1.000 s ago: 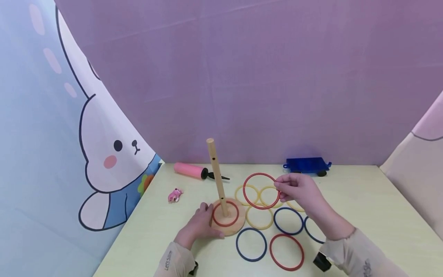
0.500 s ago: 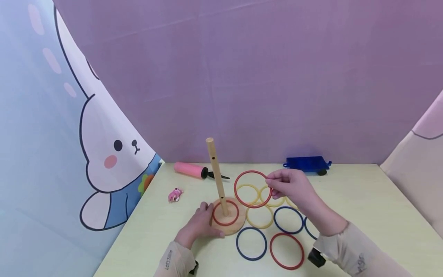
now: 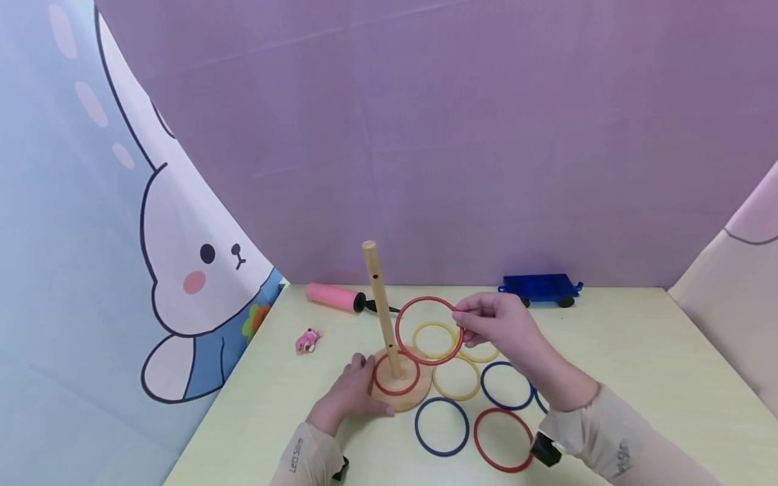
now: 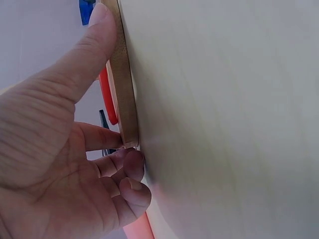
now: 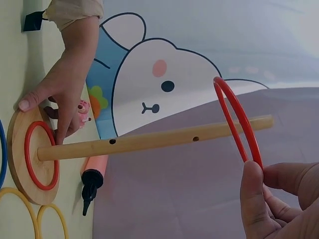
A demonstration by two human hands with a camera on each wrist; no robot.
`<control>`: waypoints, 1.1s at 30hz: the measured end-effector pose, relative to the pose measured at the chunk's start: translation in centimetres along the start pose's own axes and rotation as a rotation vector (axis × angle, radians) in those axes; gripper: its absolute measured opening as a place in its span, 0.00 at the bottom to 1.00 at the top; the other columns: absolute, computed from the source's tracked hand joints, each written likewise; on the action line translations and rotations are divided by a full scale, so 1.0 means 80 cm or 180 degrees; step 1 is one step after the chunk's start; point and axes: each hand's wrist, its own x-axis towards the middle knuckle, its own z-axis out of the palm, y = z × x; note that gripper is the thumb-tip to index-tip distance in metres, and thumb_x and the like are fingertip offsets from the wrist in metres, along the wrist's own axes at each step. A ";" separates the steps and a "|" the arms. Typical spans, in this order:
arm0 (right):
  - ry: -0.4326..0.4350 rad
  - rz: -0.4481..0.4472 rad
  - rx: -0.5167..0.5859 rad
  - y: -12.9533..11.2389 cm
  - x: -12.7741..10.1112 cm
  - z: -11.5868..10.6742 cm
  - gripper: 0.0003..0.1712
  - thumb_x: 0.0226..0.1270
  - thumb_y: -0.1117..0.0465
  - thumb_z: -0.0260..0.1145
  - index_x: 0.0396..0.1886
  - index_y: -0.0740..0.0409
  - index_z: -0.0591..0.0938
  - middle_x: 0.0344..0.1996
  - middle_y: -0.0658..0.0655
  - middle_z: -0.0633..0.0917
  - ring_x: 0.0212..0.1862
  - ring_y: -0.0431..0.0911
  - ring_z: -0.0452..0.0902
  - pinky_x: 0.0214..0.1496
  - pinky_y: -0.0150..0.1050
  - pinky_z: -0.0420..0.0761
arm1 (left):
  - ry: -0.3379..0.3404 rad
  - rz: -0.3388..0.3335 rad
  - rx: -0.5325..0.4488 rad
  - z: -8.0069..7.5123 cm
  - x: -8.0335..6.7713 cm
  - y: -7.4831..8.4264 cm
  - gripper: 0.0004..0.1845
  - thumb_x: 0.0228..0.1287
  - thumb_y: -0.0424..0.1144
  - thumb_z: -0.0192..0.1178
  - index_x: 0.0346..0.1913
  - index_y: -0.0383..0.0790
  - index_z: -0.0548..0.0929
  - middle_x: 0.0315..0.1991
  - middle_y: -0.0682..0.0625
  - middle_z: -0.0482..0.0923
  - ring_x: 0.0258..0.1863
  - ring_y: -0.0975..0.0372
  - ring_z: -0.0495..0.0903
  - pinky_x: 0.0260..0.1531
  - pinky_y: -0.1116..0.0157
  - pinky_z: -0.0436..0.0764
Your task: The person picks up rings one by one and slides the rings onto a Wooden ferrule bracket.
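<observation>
A wooden peg (image 3: pixel 379 304) stands on a round wooden base (image 3: pixel 413 398), and one red ring (image 3: pixel 418 374) lies around its foot. My left hand (image 3: pixel 352 391) holds the base's left edge; in the left wrist view the thumb (image 4: pixel 94 45) lies along the rim (image 4: pixel 124 99) and the fingers curl against it. My right hand (image 3: pixel 486 320) pinches a second red ring (image 3: pixel 428 298) upright in the air, just right of the peg and below its top. In the right wrist view that held ring (image 5: pixel 234 119) hangs beside the peg (image 5: pixel 149 142) near its tip.
Loose rings lie on the pale table (image 3: pixel 638 364) right of the base: yellow (image 3: pixel 456 397), blue (image 3: pixel 442 453) and red (image 3: pixel 503 469). A pink pump (image 3: pixel 331 297), a small pink toy (image 3: pixel 307 341) and a blue toy cart (image 3: pixel 541 289) sit further back. Fabric walls enclose the table.
My right hand has carried the red ring leftward, closer to the peg. The left hand and the base have not moved.
</observation>
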 end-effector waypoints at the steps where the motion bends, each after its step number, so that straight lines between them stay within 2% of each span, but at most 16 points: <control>1: -0.0001 -0.0004 -0.0007 -0.001 0.000 0.001 0.13 0.66 0.64 0.67 0.45 0.70 0.82 0.30 0.60 0.84 0.30 0.53 0.82 0.35 0.40 0.85 | -0.0004 -0.0015 -0.0008 0.000 0.000 0.000 0.61 0.36 0.61 0.78 0.72 0.35 0.62 0.57 0.41 0.63 0.54 0.50 0.67 0.55 0.47 0.74; 13: -0.0006 0.0038 -0.0018 -0.021 0.005 0.009 0.13 0.66 0.61 0.68 0.45 0.67 0.83 0.31 0.60 0.84 0.31 0.51 0.83 0.37 0.40 0.85 | -0.0023 -0.0035 0.0037 -0.002 0.001 -0.001 0.61 0.36 0.63 0.78 0.73 0.35 0.62 0.59 0.41 0.63 0.55 0.50 0.67 0.56 0.48 0.74; 22: -0.0049 -0.0145 0.0143 -0.035 0.010 0.013 0.13 0.66 0.61 0.68 0.45 0.67 0.83 0.31 0.61 0.85 0.30 0.52 0.82 0.36 0.41 0.85 | -0.0062 -0.0066 -0.0003 -0.005 0.002 0.001 0.60 0.36 0.63 0.77 0.72 0.36 0.64 0.58 0.42 0.63 0.56 0.51 0.67 0.55 0.47 0.75; 33: -0.0056 -0.0205 0.0334 -0.051 0.017 0.018 0.14 0.66 0.62 0.67 0.46 0.69 0.81 0.33 0.61 0.85 0.31 0.52 0.82 0.38 0.41 0.85 | -0.0073 -0.0061 -0.0049 -0.005 -0.001 0.003 0.60 0.37 0.61 0.78 0.72 0.35 0.63 0.58 0.41 0.63 0.57 0.50 0.67 0.56 0.47 0.74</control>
